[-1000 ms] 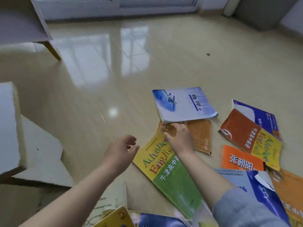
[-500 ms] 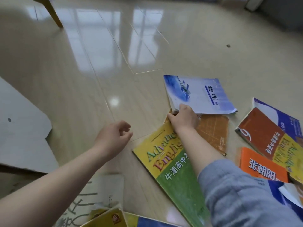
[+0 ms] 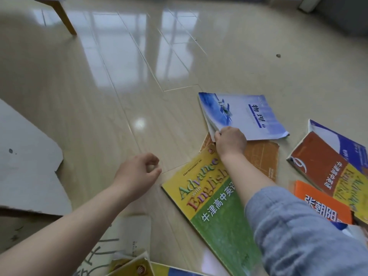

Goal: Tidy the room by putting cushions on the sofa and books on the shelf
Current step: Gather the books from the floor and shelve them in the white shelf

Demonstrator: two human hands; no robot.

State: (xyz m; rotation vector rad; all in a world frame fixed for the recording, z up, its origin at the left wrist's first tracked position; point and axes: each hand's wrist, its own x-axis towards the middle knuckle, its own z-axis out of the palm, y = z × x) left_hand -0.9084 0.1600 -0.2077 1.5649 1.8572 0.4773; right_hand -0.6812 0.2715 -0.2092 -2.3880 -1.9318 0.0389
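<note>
Right hand (image 3: 231, 141) is on the blue-and-white soft-cover book (image 3: 245, 114), which lies on the glossy beige tiled floor (image 3: 119, 96) at the far end of the scatter, its near edge overlapping the orange-brown paperback (image 3: 260, 156) underneath. The fingers (image 3: 218, 134) are curled round the near left corner, pinching cover and pages together, and that corner looks peeled up a little. Left hand (image 3: 137, 172) hovers over bare floor to the left, apart from any book, its fingers (image 3: 153, 160) loosely curled with nothing in them. So the step in hand reads as lifting this book clear. To do it well, I'd say the grip wants to go deeper. A corner pinch on a floppy paperback lets it sag and fan open, so slide the fingers further under and take the whole block of pages. Lift up and off rather than drag, because the orange-brown paperback could be pulled along, and its near corner seems tucked under the yellow-and-green English textbook (image 3: 201, 196) that the right forearm crosses. The free left hand is well placed to support the far side or to receive the book. More lie to the right, a red-brown-and-yellow book (image 3: 326, 172) and a bright orange book (image 3: 318, 200). Squaring up a stack before heading for the shelf, which is not in view, would save trips.
</note>
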